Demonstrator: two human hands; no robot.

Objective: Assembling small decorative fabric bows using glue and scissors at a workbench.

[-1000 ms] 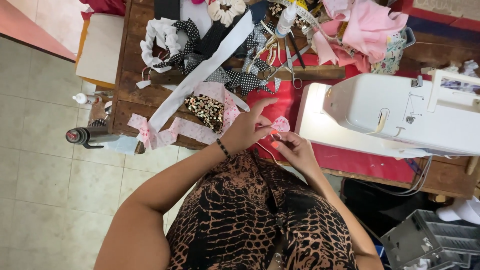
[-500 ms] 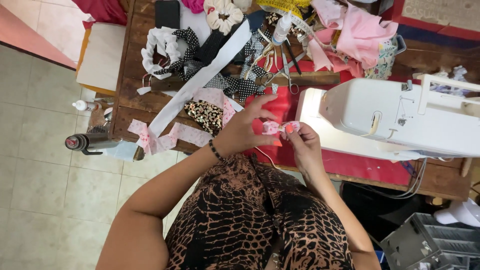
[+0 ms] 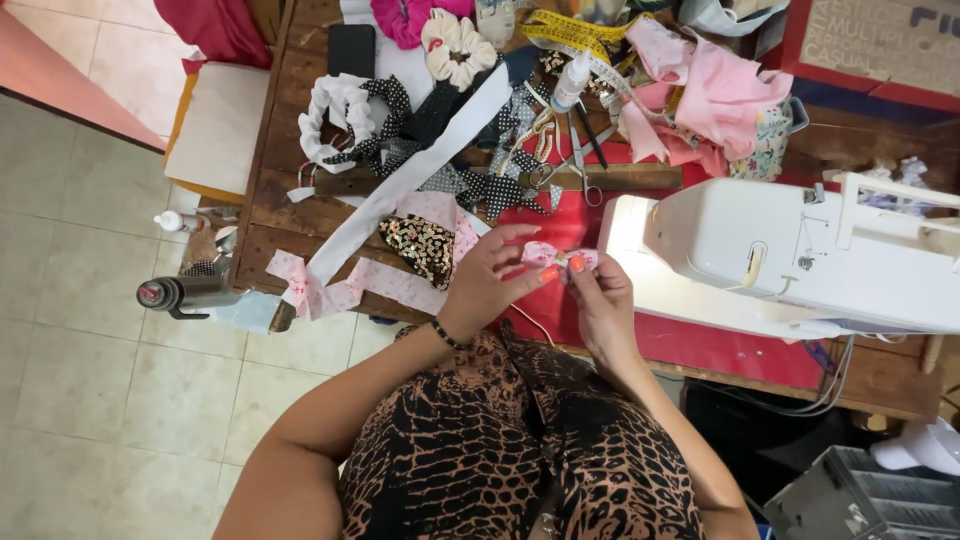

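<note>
Both hands meet at the centre of the frame over a small pink bow (image 3: 548, 253). The left hand (image 3: 487, 280) pinches one end between thumb and curled fingers; the right hand (image 3: 598, 292) closes thumb and forefinger on the other end, so the bow is held taut between them, lifted clear of the red cloth (image 3: 560, 310) beneath. Holding it by both ends likely keeps the folds from slipping open. A thin white thread (image 3: 530, 322) runs down from the hands toward the body.

Just right of the hands stands the white sewing machine (image 3: 800, 260), near enough to reach without shifting. Left of the hands lie a sequinned patch (image 3: 420, 245), a pink printed strip (image 3: 330, 288) and a long white band (image 3: 410, 185) slanting toward the top. Above, in the upper middle, scissors (image 3: 575, 160), a yellow tape measure (image 3: 575, 30) and dotted scraps (image 3: 495, 190) crowd the wooden table (image 3: 285, 215). Scrunchies (image 3: 455, 45) sit at the top, pink fabric (image 3: 700, 90) at upper right. A dark bottle (image 3: 180, 293) lies at the table's left edge.
</note>
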